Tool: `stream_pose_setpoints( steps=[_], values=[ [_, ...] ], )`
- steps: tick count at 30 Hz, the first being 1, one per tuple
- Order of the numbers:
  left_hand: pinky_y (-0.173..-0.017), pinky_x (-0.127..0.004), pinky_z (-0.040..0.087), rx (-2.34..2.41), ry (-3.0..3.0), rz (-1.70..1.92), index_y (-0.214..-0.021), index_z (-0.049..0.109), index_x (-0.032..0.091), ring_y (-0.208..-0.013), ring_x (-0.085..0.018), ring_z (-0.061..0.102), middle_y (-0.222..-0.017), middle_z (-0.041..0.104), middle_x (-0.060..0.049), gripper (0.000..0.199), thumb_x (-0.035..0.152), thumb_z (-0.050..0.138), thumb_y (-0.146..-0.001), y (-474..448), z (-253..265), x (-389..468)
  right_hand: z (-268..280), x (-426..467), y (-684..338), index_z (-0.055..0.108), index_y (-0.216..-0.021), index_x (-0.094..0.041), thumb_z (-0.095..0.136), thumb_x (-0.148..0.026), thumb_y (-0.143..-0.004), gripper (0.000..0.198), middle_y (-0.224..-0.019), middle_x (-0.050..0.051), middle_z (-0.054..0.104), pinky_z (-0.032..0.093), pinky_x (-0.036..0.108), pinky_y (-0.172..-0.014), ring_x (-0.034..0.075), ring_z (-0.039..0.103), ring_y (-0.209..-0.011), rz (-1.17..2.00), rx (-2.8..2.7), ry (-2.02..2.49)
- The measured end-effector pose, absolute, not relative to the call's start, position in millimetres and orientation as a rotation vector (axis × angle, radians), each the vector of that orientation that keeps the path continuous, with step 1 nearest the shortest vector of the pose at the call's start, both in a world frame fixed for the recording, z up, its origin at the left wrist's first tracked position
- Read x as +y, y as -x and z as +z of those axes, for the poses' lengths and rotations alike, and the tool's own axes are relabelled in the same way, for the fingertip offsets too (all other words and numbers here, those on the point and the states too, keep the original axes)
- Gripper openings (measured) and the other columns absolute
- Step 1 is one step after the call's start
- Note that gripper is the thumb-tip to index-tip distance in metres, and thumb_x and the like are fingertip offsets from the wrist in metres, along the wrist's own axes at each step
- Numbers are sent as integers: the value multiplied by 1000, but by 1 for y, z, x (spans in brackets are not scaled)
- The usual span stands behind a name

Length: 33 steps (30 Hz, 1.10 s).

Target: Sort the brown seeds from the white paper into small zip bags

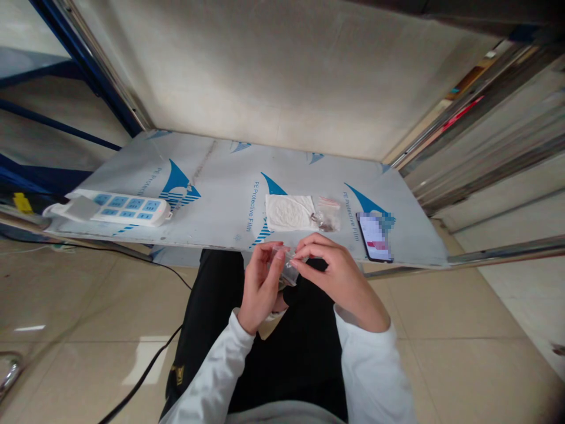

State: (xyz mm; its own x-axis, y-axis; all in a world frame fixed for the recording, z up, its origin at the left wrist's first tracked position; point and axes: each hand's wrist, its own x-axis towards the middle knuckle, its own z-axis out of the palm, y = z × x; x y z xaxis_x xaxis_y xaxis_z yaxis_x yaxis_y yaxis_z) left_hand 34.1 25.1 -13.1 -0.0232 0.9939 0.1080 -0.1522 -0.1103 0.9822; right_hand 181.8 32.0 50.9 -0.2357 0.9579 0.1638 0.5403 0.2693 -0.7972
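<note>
Between my two hands, just in front of the shelf's near edge and over my lap, is a small clear plastic bag [290,274]. My left hand [263,284] pinches its left side between thumb and fingers. With thumb and fingertips, my right hand [329,268] grips the bag's upper right. Something small seems to lie low in the bag, but I cannot make it out. Beyond the hands, a folded white cloth or tissue [289,213] lies flat on the shelf. Touching its right side is another small clear bag [329,215] with dark bits in it.
The shelf [220,206] wears printed protective film. A white power strip [128,209] with blue sockets lies at its left, and a phone [374,238] with a lit screen near the right front. Metal posts frame both sides; a black cable [145,374] crosses the floor.
</note>
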Motion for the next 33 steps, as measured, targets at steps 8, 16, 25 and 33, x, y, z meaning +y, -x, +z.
stream_pose_setpoints(
  steps=[8, 16, 25, 33],
  values=[
    [-77, -25, 49, 1107, -930, 1544, -86, 64, 17, -79, -14, 64, -82, 67, -3, 15, 32, 62, -83, -37, -9, 26, 10, 16, -160, 66, -103, -19, 70, -37, -76, 33, -99, 7, 71, 51, 34, -84, 21, 66, -93, 1207, -1152, 1318],
    [-71, -23, 49, 1225, -999, 1550, -84, 61, 16, -74, -13, 62, -78, 65, -2, 16, 32, 61, -84, -35, -6, 19, 11, 13, -151, 72, -89, -20, 72, -34, -74, 20, -91, 5, 74, 51, 34, -84, 21, 67, -90, 1290, -1025, 1218],
    [-75, -25, 51, 1023, -1005, 1357, -84, 65, 16, -79, -15, 65, -83, 70, -4, 14, 29, 67, -79, -33, -4, 20, 8, 10, -157, 72, -83, -18, 69, -36, -77, 19, -85, 7, 73, 52, 34, -81, 21, 68, -82, 1150, -1063, 1309],
    [-68, -26, 52, 1084, -933, 1362, -72, 66, 15, -67, -15, 65, -71, 70, -3, 18, 31, 72, -74, -29, -3, 20, 9, 11, -156, 66, -77, -20, 72, -36, -74, 18, -77, 1, 71, 51, 28, -75, 17, 66, -76, 1241, -936, 1232]
  ],
)
